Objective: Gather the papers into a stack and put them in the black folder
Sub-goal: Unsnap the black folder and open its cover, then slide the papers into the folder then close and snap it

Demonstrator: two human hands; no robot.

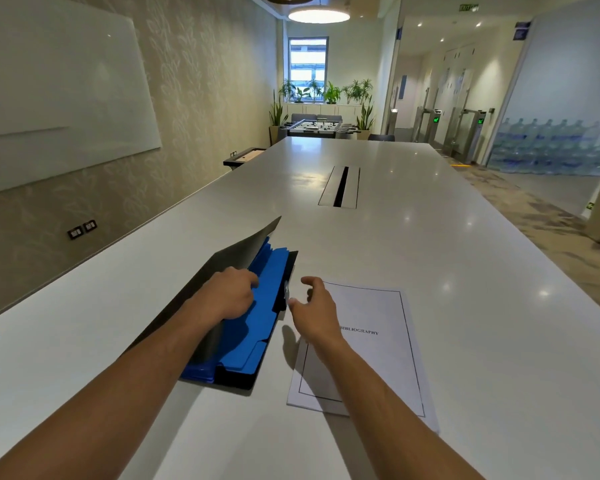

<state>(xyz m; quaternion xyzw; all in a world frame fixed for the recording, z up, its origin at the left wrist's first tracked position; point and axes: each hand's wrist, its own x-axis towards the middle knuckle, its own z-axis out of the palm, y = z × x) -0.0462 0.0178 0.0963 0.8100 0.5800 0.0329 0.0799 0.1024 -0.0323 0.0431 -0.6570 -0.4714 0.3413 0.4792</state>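
Observation:
The black folder (222, 258) lies on the white table (430, 258) in front of me, its cover lifted to the left and blue dividers (257, 327) showing inside. My left hand (227, 294) rests on the blue dividers and holds the cover open with fingers curled. To the right of the folder lies a stack of white papers (378, 355), top sheet headed "BIBLIOGRAPHY". My right hand (314, 308) hovers over the papers' left edge, fingers spread, holding nothing, close to the folder's clasp.
A cable slot (340, 186) is set into the table's middle, further away. The wall with a whiteboard (49, 98) runs along the left. Plants and a foosball table (317, 128) stand beyond the far end.

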